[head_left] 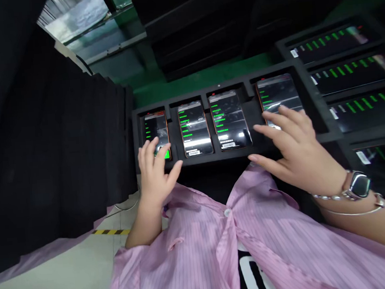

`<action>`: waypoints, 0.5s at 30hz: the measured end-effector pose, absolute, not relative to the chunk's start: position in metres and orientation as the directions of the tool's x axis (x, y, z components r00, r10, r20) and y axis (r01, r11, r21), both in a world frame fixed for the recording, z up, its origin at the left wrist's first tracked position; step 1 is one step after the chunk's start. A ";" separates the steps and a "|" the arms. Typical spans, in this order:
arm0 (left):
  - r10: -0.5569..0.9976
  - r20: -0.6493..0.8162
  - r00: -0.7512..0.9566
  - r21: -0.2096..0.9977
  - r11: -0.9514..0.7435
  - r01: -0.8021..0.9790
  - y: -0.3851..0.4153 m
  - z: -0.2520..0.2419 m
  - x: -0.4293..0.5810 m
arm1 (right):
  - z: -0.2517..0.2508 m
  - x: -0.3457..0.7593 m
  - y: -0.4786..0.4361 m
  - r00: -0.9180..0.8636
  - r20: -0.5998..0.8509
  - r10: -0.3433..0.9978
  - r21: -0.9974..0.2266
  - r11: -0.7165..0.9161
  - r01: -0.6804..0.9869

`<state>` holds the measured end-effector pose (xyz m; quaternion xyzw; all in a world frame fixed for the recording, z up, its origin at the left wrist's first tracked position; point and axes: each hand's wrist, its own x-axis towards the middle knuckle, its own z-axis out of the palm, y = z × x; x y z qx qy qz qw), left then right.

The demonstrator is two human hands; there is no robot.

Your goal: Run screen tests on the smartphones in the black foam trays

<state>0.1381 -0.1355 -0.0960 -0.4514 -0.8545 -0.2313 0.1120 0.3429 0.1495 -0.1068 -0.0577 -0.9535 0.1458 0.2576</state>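
Tall black stack (51, 143) fills left of frame; person's pink striped shirt (195, 252) takes bottom center. Pale floor (71, 267) lower left, yellow-black tape (109, 232) on it. Green table (154, 90) shows behind, upper center. Black tray (254, 107) mid-frame, one row of four slots, a phone in each, screens up, green text lines. Four more phones lit with green text in dark slots at right edge, top one (332, 44) upper right. Right hand (292, 147), right of center: grip open, fingers spread over lower part of the rightmost phone (278, 92) of the row, nothing held; contact can't be told. Left hand (154, 175), left of center: grip also open, fingers loosely bent over lower end of leftmost phone (151, 126), touching or just above, can't tell. Middle two, second phone (196, 128) and third phone (231, 121), lie uncovered between the hands. Watch (361, 185) and beaded bracelet (328, 197) on right wrist. Smallest: white label (195, 153), bottom of second phone.
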 end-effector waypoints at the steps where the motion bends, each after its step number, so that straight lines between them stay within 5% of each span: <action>1: 0.737 0.392 -0.551 0.286 0.471 0.834 -0.129 -0.095 0.140 | -0.106 0.338 0.145 -0.868 0.467 0.168 -0.324 0.946 0.009; 6: 0.779 0.373 -0.505 0.240 0.445 0.863 -0.104 -0.101 0.143 | -0.114 0.323 0.127 -0.893 0.445 0.070 -0.339 0.936 -0.096; 15: 0.782 0.300 -0.546 0.152 0.525 0.837 -0.093 -0.109 0.142 | -0.130 0.315 0.121 -0.877 0.480 0.009 -0.144 0.987 -0.069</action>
